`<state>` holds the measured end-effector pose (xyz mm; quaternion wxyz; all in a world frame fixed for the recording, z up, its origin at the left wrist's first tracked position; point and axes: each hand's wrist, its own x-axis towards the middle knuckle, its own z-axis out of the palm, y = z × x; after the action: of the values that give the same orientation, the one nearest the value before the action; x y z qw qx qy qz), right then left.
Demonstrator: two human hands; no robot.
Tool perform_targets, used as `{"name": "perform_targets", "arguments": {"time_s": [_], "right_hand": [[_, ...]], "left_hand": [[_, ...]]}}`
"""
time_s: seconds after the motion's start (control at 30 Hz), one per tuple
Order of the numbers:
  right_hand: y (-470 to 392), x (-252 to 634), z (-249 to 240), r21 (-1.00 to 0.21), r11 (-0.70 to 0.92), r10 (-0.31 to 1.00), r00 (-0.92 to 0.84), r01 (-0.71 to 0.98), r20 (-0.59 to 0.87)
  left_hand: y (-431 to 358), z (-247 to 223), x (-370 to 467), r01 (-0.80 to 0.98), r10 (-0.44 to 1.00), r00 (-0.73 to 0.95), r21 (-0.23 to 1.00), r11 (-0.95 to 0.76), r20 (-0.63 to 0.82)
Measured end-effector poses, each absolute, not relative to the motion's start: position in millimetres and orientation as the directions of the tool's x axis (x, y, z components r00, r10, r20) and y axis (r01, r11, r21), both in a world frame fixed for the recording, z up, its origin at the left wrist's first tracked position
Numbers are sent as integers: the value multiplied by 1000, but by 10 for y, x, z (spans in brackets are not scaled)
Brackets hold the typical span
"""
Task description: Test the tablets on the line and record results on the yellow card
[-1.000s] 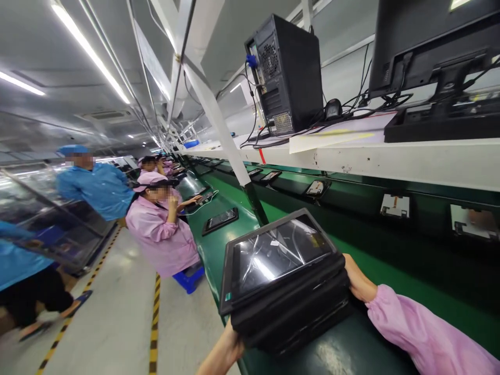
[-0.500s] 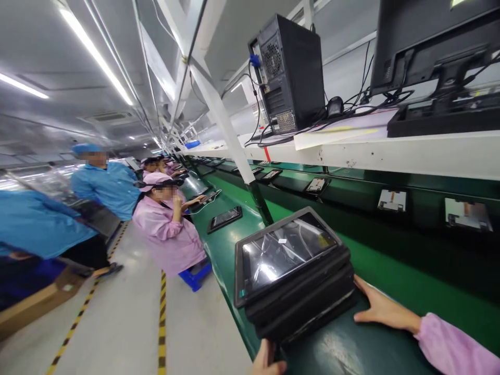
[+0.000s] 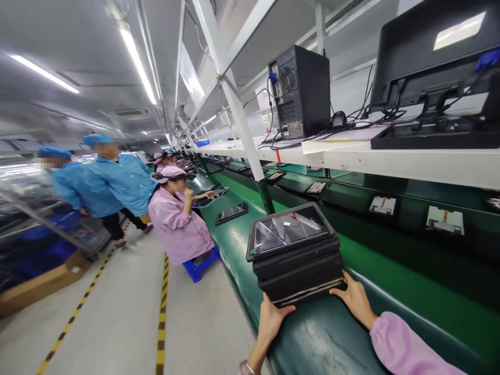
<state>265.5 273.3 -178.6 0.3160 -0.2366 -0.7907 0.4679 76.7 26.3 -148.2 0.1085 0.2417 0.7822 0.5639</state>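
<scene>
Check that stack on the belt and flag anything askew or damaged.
The top tablet sits skewed, overhanging the stack leftward. The left hand and right hand touch the stack's near side. No damage visible.

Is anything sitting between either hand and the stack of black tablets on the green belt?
No. The left hand and right hand both touch the near bottom edge of the tablet stack, with nothing visible between.

monitor (image 3: 433, 67) cropped at right, left figures (image 3: 58, 177) blurred

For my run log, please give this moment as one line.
left hand: touching stack near edge | right hand: touching stack corner | stack of black tablets: on green belt
</scene>
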Motion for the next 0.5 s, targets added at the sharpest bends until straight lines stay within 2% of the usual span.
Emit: {"name": "perform_targets", "arguments": {"time_s": [0.2, 0.37, 0.5], "right_hand": [[2804, 2350, -1753, -874, 484, 633, -710, 49, 310], [3040, 1787, -1606, -858, 513, 517, -786, -31, 338], [3208, 1183, -1505, -845, 523, 424, -828, -107, 367]], "left_hand": [[284, -1475, 623, 249, 493, -863, 943, 222, 112], [280, -1561, 470, 234, 386, -914, 937, 260, 122], [270, -1642, 202, 206, 282, -954, 908, 364, 103]]}}
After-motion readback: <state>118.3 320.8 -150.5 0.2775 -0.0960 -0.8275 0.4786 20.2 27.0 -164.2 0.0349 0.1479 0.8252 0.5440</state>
